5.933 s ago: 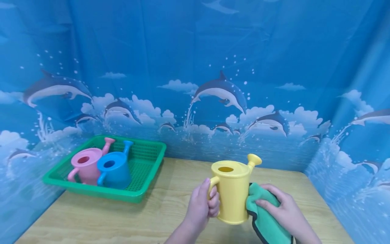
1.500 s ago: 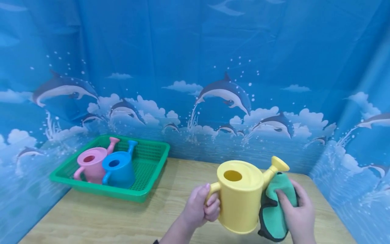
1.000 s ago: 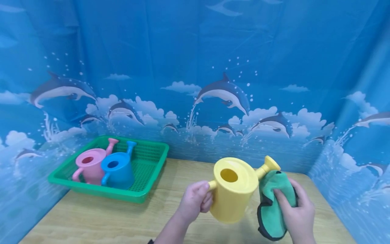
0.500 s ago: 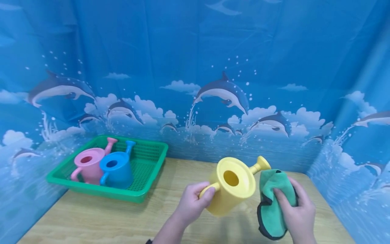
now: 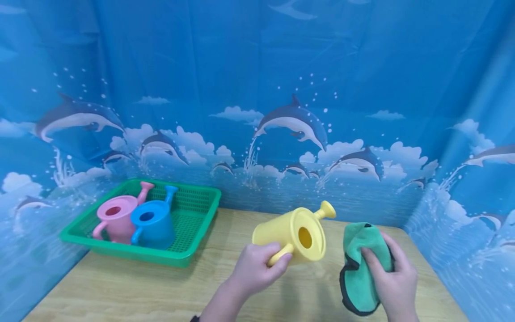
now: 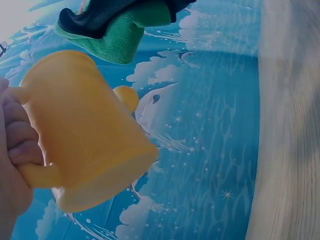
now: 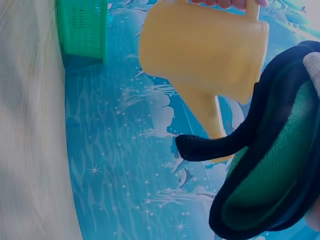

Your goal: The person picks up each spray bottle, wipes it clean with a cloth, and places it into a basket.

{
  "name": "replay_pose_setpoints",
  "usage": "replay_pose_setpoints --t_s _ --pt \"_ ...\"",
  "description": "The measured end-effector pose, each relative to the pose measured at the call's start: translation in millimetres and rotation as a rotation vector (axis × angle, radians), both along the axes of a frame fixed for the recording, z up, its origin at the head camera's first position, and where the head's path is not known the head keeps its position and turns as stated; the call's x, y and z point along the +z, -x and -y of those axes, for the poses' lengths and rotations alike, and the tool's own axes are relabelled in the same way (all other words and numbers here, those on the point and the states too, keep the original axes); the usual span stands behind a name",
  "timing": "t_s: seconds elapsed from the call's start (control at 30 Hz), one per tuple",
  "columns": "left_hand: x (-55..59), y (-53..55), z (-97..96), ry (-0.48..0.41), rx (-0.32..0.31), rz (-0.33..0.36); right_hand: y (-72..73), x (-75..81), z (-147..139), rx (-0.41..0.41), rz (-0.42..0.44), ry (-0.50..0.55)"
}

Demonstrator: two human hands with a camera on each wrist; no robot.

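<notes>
My left hand (image 5: pixel 257 268) grips the handle of a yellow watering can (image 5: pixel 277 230), fingers curled round it in the left wrist view. The can is held above the table, tipped well over to its side, its top opening facing right and toward me and its spout pointing up to the right. To the right, my right hand (image 5: pixel 392 277) holds a folded green cloth (image 5: pixel 362 268) with black edging, thumb on the near face. Cloth and can are apart. In the right wrist view the cloth (image 7: pixel 280 170) hides most of that hand.
A green plastic basket (image 5: pixel 183 258) stands at the back left of the wooden table (image 5: pixel 169 290). Inside it are a pink watering can (image 5: pixel 120 223) and a blue watering can (image 5: pixel 154 228). A blue dolphin-print curtain (image 5: pixel 241 67) closes off the back and sides.
The yellow can was upright against the cloth; my left hand has since drawn it left, away from the cloth, and tilted it onto its side. My right hand stays nearly still over the last second.
</notes>
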State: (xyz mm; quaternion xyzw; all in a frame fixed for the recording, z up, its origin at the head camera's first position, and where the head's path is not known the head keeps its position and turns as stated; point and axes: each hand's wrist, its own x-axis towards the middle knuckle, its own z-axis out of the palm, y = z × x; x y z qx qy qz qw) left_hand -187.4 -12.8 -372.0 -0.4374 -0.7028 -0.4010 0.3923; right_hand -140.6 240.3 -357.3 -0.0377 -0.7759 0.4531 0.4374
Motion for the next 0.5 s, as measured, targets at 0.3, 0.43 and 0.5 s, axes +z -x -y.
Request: replay_pose_setpoints --t_s 0.3,0.43,0.5 --pt "-4.2 5.0 -1.4 0.036 0.119 -0.181 -2.7 -0.5 1.5 -0.006 0.003 -0.031" --pt "-4.4 5.9 -1.7 0.053 0.164 -0.205 -2.2 0.4 1.8 0.002 -0.022 -0.064" --pt "-4.3 6.0 -2.0 0.065 0.189 -0.22 -2.1 0.8 2.0 0.006 -0.03 -0.078"
